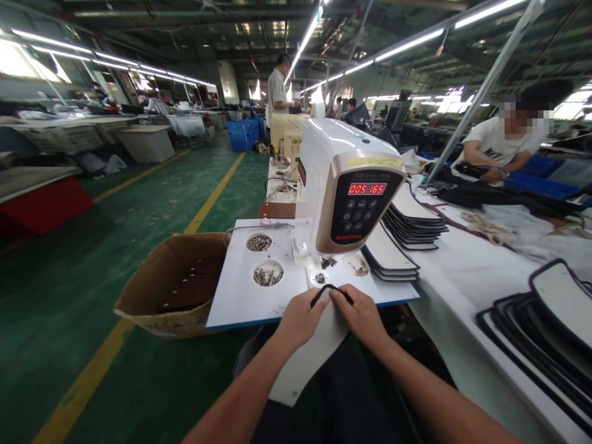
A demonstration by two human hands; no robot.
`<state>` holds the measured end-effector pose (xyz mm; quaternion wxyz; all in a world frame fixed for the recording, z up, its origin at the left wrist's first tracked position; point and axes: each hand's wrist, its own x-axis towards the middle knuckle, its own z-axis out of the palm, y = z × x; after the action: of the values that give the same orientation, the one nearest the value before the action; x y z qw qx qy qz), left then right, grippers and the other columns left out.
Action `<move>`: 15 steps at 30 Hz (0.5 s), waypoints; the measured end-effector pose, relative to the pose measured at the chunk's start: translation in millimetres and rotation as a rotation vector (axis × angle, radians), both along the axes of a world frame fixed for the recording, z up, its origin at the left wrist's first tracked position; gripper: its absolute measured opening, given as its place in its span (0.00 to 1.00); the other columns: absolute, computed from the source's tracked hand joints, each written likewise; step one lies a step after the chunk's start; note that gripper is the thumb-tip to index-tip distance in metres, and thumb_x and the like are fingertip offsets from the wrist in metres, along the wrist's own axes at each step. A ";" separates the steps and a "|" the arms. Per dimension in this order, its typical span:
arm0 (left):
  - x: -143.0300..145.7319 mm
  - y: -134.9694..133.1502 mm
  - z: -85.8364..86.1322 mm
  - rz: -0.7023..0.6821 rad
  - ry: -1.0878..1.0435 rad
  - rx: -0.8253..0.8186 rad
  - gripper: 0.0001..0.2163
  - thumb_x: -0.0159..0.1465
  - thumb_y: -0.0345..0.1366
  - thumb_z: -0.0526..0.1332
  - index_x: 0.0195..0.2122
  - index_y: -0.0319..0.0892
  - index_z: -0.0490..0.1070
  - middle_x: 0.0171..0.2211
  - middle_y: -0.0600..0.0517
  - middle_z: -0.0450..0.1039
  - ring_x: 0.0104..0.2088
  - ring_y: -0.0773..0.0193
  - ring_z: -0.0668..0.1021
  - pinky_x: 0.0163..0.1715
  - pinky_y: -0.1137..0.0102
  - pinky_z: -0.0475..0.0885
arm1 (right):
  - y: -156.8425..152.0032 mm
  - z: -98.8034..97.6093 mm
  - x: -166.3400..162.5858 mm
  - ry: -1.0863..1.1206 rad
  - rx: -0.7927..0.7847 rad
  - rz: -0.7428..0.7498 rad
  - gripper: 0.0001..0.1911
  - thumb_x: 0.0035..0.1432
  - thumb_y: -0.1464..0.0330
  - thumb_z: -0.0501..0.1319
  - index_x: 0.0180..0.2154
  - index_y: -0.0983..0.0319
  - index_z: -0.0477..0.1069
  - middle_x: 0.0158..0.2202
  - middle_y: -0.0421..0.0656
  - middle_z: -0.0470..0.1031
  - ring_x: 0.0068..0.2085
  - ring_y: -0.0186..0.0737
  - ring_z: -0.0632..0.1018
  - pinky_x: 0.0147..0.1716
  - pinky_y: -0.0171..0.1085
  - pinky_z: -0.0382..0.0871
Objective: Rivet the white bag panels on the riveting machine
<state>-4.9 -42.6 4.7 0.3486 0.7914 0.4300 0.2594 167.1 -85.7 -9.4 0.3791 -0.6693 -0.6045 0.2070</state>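
Note:
Both hands grip the far end of a white panel with black edging [319,348], just in front of a white riveting machine [319,148] with a red digital display. My left hand [298,317] pinches the panel's left corner, thumb on top. On the right corner, my right hand [363,314] is closed in the same way. The panel's near end hangs down over my lap, and a small metal stud [295,394] shows there. A round metal die [320,279] sits right beyond the black edge. Fingers under the panel are hidden.
Cups of small metal fasteners [268,273] are set into the white work plate [235,302]. Edged panels are stacked right of the machine [393,253] and farther right [522,339]. A cardboard box [152,296] stands at left. A co-worker [504,142] works at right.

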 end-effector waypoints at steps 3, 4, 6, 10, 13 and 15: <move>0.9 10.3 -5.4 0.041 0.047 -0.019 0.17 0.67 0.48 0.48 0.28 0.43 0.67 0.27 0.53 0.72 0.30 0.64 0.72 0.31 0.70 0.59 | 15.5 -2.7 4.3 0.005 0.010 -0.029 0.21 0.63 0.50 0.53 0.32 0.58 0.73 0.28 0.40 0.76 0.33 0.40 0.75 0.36 0.37 0.64; 1.2 14.0 -7.1 0.064 0.070 -0.023 0.18 0.67 0.48 0.48 0.27 0.43 0.66 0.26 0.54 0.71 0.30 0.64 0.71 0.30 0.70 0.58 | 20.4 -4.0 5.6 0.014 0.017 -0.031 0.21 0.63 0.50 0.53 0.32 0.58 0.73 0.29 0.40 0.76 0.33 0.40 0.75 0.36 0.36 0.63; 2.4 21.7 -9.4 0.121 0.106 -0.026 0.18 0.67 0.48 0.47 0.26 0.43 0.64 0.25 0.54 0.70 0.29 0.65 0.70 0.30 0.70 0.57 | 30.5 -5.8 7.7 0.037 0.030 -0.045 0.22 0.63 0.51 0.53 0.31 0.59 0.74 0.29 0.40 0.77 0.34 0.40 0.74 0.36 0.36 0.63; 7.3 38.1 -10.7 0.201 0.146 0.009 0.19 0.67 0.48 0.45 0.25 0.44 0.63 0.25 0.53 0.70 0.28 0.65 0.69 0.30 0.69 0.56 | 52.5 -4.7 9.2 0.049 0.045 -0.072 0.20 0.62 0.53 0.54 0.29 0.60 0.74 0.30 0.40 0.77 0.35 0.39 0.74 0.36 0.35 0.62; 10.1 48.7 -13.0 0.224 0.162 0.036 0.19 0.67 0.47 0.45 0.25 0.44 0.63 0.26 0.52 0.71 0.29 0.64 0.69 0.31 0.69 0.56 | 68.0 -3.4 9.4 0.013 0.021 -0.097 0.19 0.61 0.55 0.55 0.26 0.60 0.72 0.28 0.39 0.76 0.33 0.37 0.72 0.34 0.35 0.59; 10.5 53.9 -15.9 0.230 0.168 0.033 0.19 0.67 0.47 0.45 0.25 0.43 0.63 0.26 0.52 0.71 0.29 0.64 0.69 0.31 0.69 0.56 | 76.3 -3.4 10.2 -0.032 -0.010 -0.117 0.18 0.59 0.57 0.56 0.23 0.61 0.70 0.26 0.40 0.74 0.31 0.36 0.71 0.31 0.34 0.57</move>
<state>5.7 11.2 -11.2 0.2664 0.7614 0.5413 0.2372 177.3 -9.5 -12.8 0.3777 -0.7085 -0.5693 0.1767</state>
